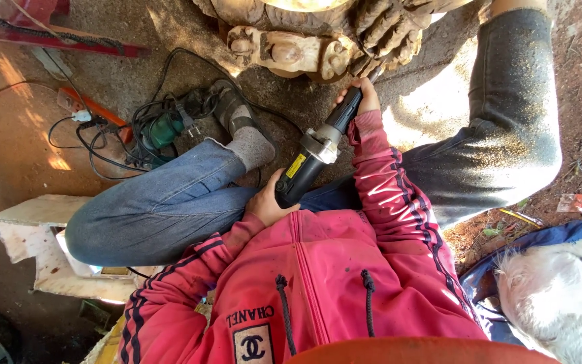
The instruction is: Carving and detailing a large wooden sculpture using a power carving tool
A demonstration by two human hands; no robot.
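Black and silver with a yellow label, the handheld power grinder [314, 154] lies on a slant across the middle of the view, between the person's two hands and above the lap. The left hand [267, 202] is curled around the grinder's rear end, just over the blue-jeaned left thigh [163, 209], fingers wrapped on the black body. The right hand [365, 98] is closed around the slim front end of the tool, thumb side up, at the cuff of the pink striped sleeve [385, 182]. The tool's working tip points toward the carved wooden piece [291, 50], a pale brown block with rounded figures cut in relief, which stands just beyond the right hand at the top of the view; whether the tip touches the wood cannot be told, as the hand and the carving's edge hide it. The right leg in dark, dust-speckled trousers [506, 128] bends around the carving's right side. On the dirt floor [8, 148] to the left lies a green power tool [164, 128] among tangled black cables [102, 145], well apart from both hands, near the grey-socked foot [247, 138]. A white block [35, 229] sits under the left knee. A white-furred animal [554, 296] lies at the lower right.
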